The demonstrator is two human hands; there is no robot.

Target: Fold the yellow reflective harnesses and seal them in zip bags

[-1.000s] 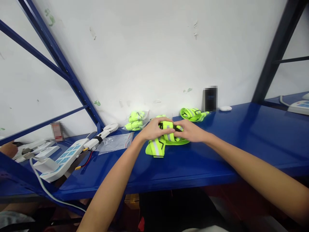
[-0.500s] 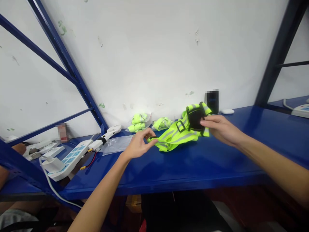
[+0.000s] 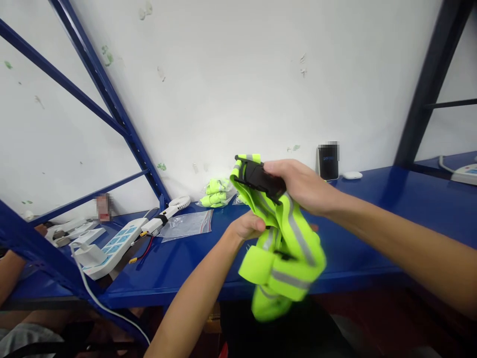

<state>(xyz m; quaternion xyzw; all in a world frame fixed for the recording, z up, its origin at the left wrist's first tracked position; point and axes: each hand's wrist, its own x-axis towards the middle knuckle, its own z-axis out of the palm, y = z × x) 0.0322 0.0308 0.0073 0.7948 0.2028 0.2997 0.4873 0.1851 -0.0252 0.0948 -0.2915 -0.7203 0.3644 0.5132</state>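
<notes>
A neon yellow reflective strap harness with grey stripes hangs between my hands, its lower loops drooping past the table's front edge. My right hand is closed on the black buckle at its upper end, with the thumb on top. Lower and to the left, my left hand grips the straps, its fingertips partly hidden behind them. Against the wall lie similar folded neon harnesses in clear bags; one of them is mostly covered by the raised straps.
On the blue table lie a flat clear zip bag, a white handheld fan and a power strip. A black phone-like device leans on the wall beside a white case. Another person's arm shows at far left.
Both hands have lifted the harness off the table and brought it closer to me. The buckle end has moved left, and the straps now dangle below.
</notes>
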